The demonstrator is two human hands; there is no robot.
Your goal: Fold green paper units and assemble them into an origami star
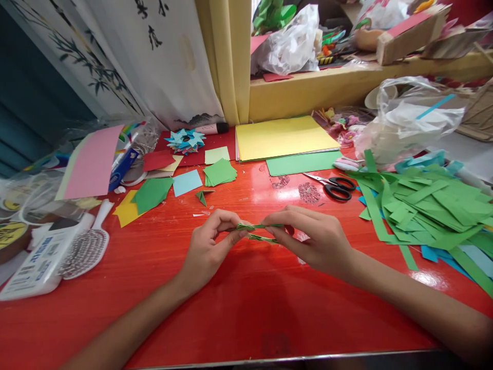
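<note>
Between both hands, above the red table, is a thin piece of folded green paper [262, 238], seen nearly edge-on. My left hand [211, 239] pinches its left end between thumb and fingers. On the right end, my right hand [314, 234] is closed in a similar pinch. The fingers cover both ends of the paper. Just beyond my left hand lies a small folded green piece [204, 196]. Behind it are a stack of green paper squares [220, 172] and a light blue square [187, 182]. Black-handled scissors [334, 186] lie beyond my right hand.
Green paper strips [427, 205] are heaped at the right, below a clear plastic bag [416, 118]. Yellow sheets [285, 137] lie at the back, near a blue folded paper ring [185, 140]. A hairbrush [87, 249] and white package [38, 272] are at left.
</note>
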